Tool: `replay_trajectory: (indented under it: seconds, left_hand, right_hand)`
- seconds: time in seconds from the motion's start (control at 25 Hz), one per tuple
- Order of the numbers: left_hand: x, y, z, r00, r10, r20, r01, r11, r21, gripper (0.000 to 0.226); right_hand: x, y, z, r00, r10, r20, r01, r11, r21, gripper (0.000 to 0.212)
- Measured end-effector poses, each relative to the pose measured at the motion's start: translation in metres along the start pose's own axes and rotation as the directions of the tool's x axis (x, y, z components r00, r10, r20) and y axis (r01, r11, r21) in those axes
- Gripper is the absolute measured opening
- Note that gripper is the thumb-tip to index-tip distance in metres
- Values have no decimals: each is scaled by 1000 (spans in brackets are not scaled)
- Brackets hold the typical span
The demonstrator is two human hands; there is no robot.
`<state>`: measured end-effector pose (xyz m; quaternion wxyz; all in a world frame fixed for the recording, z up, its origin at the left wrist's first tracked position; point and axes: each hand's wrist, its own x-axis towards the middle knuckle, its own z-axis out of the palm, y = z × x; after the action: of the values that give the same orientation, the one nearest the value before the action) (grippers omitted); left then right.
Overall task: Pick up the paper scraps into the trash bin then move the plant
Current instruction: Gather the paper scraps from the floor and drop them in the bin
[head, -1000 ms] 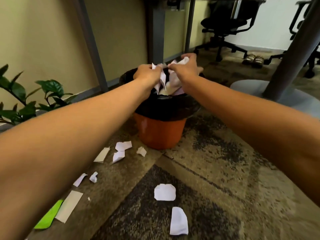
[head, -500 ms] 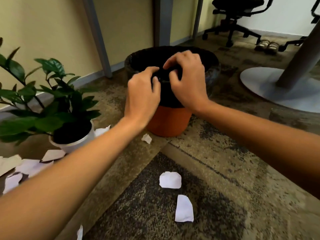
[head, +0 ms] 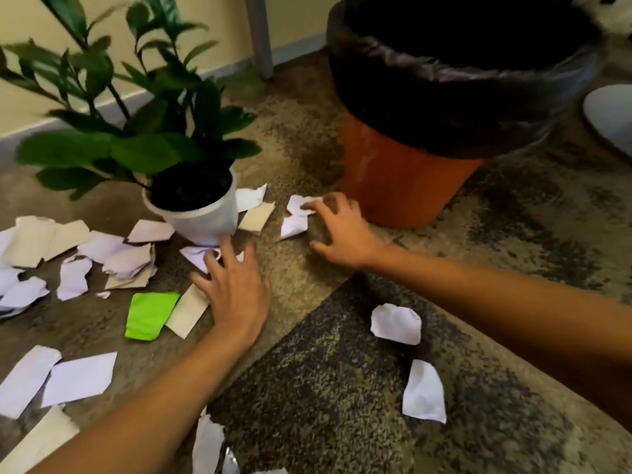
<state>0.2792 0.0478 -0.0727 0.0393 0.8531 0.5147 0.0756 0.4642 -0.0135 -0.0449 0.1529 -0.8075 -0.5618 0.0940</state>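
Note:
An orange trash bin (head: 403,186) lined with a black bag stands at the upper right. A leafy plant in a white pot (head: 201,213) sits left of it on the carpet. Several white paper scraps lie around the pot, with a green scrap (head: 148,314) among them. My left hand (head: 232,289) rests spread on the floor over scraps just below the pot. My right hand (head: 338,230) is spread beside the bin's base, its fingertips touching a crumpled white scrap (head: 299,204). Neither hand holds anything.
Two more white scraps (head: 396,323) lie on the dark carpet patch at the lower right. A grey table leg (head: 260,35) rises by the wall behind the plant. A pale round table base (head: 612,118) shows at the right edge.
Both hands left the bin's rim and dropped down to the floor, now spread over scraps near the pot. The view tilted down and left, so more scraps show.

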Motion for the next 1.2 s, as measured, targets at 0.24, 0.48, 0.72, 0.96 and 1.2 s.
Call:
replay_trajectory:
  seconds: [0.24,0.48,0.72,0.96,1.2]
  left_hand:
    - [10,-35,34,984,-152,-93,147,988,-53,58]
    - [17,-42,43,987,-136,-83,132,990,-51,51]
    - [16,-41,39,986,-132,-103,119,985,-123,40]
    - [11,-48,31,973,-136,-187,48,911,-410,20]
    - [-24,-37,17,988,-63,-140,-29,817,-576,22]
  right_hand:
    - [62,-20,65,991,108,73,-113,992,56,88]
    - [124,-45,65,997,-63,43,61,998,33,108]
    - [166,-52,53,917,-184,353,240,963,-120,90]
    - [120,-52,51,943,-301,143,319,939,-129,51]
    - [24,-35,50,895,-420,151,435,895,-94,40]
